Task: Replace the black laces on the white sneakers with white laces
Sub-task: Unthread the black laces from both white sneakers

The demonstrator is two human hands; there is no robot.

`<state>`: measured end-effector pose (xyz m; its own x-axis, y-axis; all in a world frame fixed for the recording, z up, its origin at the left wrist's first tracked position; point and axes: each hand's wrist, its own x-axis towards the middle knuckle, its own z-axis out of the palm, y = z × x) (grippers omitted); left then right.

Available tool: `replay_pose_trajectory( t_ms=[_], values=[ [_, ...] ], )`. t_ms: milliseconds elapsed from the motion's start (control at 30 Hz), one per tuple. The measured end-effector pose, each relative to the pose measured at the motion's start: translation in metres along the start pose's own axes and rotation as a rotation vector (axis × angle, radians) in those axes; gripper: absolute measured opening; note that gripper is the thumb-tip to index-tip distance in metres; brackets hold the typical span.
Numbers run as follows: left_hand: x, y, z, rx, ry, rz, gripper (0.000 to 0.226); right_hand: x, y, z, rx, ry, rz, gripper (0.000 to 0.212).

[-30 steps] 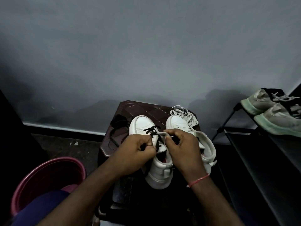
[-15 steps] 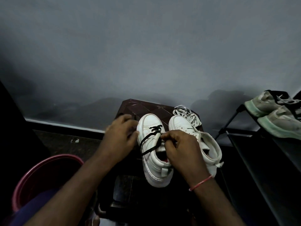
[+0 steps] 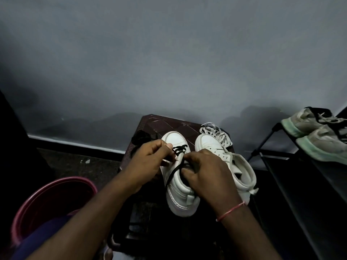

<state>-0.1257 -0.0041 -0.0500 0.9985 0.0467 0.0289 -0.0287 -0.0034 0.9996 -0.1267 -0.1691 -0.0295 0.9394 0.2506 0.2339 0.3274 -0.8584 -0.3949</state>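
Two white sneakers stand side by side on a dark brown stool [image 3: 169,124], toes toward the wall. The left sneaker [image 3: 180,196] still carries a black lace [image 3: 179,149] through its front eyelets, with loose ends trailing down its side. My left hand [image 3: 148,166] pinches the lace at the shoe's left edge. My right hand [image 3: 204,175] grips the shoe's collar and tongue, fingers curled over the lace. The right sneaker [image 3: 238,166] has no lace. White laces [image 3: 219,136] lie piled behind its toe. A loose black lace [image 3: 139,138] lies bunched at the stool's left edge.
A maroon bucket [image 3: 50,199] stands on the floor at lower left. At right, a black metal shoe rack [image 3: 293,177] holds a pair of grey sneakers with green soles [image 3: 319,136]. A grey wall rises just behind the stool.
My left hand came back from the stool's left edge to the left sneaker and took hold of the black lace. The right hand stayed on the shoe's collar.
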Motion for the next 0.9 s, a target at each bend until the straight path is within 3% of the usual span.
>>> replay_pose_trajectory(
  t_ms=[67,167,300,400,500,600,667,733,900],
  values=[
    [0.001,-0.002,0.002,0.113,-0.015,-0.005,0.017,0.003,-0.002,-0.004,-0.120,0.015,-0.032,0.025],
    [0.001,-0.003,0.009,0.373,-0.022,0.019,0.062,0.008,0.001,-0.005,-0.182,0.024,-0.149,0.022],
    [-0.004,0.000,0.018,0.549,0.132,0.145,0.074,0.008,0.009,-0.002,0.015,0.119,-0.138,0.021],
    [-0.007,0.004,0.018,0.832,0.169,0.198,0.070,0.014,0.011,0.002,0.362,0.200,0.067,0.022],
    [-0.012,0.009,0.021,1.002,0.246,0.257,0.050,0.031,0.012,-0.006,0.857,0.200,0.375,0.023],
    [-0.018,0.009,0.023,0.932,0.252,0.276,0.036,0.051,0.009,-0.028,1.407,0.175,0.553,0.018],
    [-0.020,0.005,0.022,0.821,0.253,0.264,0.030,0.062,0.010,-0.037,1.645,0.188,0.521,0.014],
    [-0.020,0.001,0.020,0.762,0.263,0.240,0.023,0.062,0.008,-0.043,1.552,0.172,0.420,0.011],
    [-0.016,-0.006,0.020,0.686,0.270,0.245,0.018,0.023,-0.001,-0.036,0.676,-0.177,0.036,0.015]
  ],
)
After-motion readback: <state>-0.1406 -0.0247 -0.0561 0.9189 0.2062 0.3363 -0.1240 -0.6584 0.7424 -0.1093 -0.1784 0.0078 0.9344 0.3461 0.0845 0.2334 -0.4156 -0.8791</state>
